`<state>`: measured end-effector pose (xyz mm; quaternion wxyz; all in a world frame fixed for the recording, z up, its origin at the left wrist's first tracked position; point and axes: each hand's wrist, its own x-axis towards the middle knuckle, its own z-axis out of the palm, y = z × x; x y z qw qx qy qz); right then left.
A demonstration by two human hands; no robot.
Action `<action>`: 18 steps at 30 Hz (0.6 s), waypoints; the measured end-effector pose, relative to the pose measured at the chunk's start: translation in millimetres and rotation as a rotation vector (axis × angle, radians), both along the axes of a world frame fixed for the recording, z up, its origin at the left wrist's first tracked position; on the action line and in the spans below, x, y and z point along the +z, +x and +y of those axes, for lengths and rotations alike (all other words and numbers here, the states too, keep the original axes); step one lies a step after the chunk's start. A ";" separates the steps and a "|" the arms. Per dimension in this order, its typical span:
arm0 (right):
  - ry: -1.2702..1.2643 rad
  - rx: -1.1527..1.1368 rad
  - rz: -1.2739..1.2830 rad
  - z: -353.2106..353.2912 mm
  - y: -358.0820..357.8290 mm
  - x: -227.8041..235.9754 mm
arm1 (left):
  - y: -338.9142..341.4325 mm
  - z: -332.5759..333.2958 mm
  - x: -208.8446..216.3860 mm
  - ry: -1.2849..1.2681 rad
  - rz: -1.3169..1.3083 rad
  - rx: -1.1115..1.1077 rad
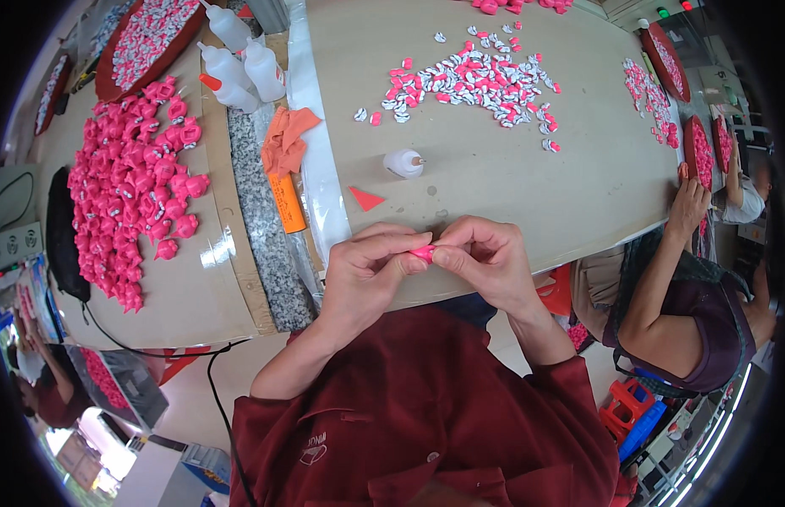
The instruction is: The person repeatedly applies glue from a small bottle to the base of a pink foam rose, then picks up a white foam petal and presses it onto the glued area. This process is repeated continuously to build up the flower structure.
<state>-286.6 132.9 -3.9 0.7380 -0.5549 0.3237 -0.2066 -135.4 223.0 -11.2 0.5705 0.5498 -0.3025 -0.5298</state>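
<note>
A small pink plastic piece (424, 253) is pinched between my two hands, just above the near edge of the table. My left hand (371, 260) grips it with thumb and fingertips. From the other side my right hand (484, 255) closes thumb and forefinger on it; the fingers cover much of its shape. Just beyond my hands stands a white squeeze bottle (403, 163) with a thin tip. A red triangular scrap (365, 198) lies left of that bottle. Farther off is a loose heap of small pink-and-white pieces (485, 84).
Many pink figures (135, 186) are piled at the left. Several white squeeze bottles (264, 69), an orange cloth (287, 139) and an orange tube (287, 203) line the granite strip (256, 160). A co-worker (688, 313) sits at the right beside red trays (699, 152).
</note>
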 end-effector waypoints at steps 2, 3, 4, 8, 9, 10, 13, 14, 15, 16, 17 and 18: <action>0.001 -0.003 -0.021 -1.1 1.1 -1.6 | -0.5 -0.5 0.7 0.000 0.007 0.011; 0.001 -0.005 -0.031 -1.6 1.5 -2.6 | -0.7 -0.6 -0.4 -0.003 0.007 0.014; 0.004 0.000 -0.029 -2.0 1.2 -3.7 | -0.9 -0.5 -1.9 -0.006 0.007 0.017; 0.005 0.026 -0.027 -4.6 -0.5 -4.8 | -0.2 0.1 -0.7 -0.011 -0.035 -0.001; 0.003 0.034 -0.028 -4.9 -0.8 -5.1 | -0.1 0.5 -1.5 -0.019 -0.039 -0.006; -0.005 0.036 -0.028 -4.9 -0.9 -4.9 | -0.1 0.7 -2.9 -0.027 -0.043 -0.010; -0.016 0.039 -0.038 -4.4 -1.1 -5.4 | 0.8 1.0 -4.2 -0.039 -0.050 -0.020; -0.015 0.037 -0.044 -4.3 -1.4 -6.3 | 1.1 0.5 -4.1 -0.043 -0.049 -0.025; -0.015 0.034 -0.050 -4.3 -1.7 -6.5 | 1.3 0.1 -4.0 -0.038 -0.037 -0.031; -0.021 0.036 -0.045 -4.4 -2.2 -6.1 | 1.4 -0.3 -3.9 -0.032 -0.025 -0.037; -0.026 0.042 -0.042 -4.5 -2.0 -5.8 | 1.7 0.1 -3.8 -0.025 -0.016 -0.040; -0.031 0.047 -0.040 -4.7 -1.9 -5.1 | 1.8 0.7 -3.7 -0.025 -0.018 -0.038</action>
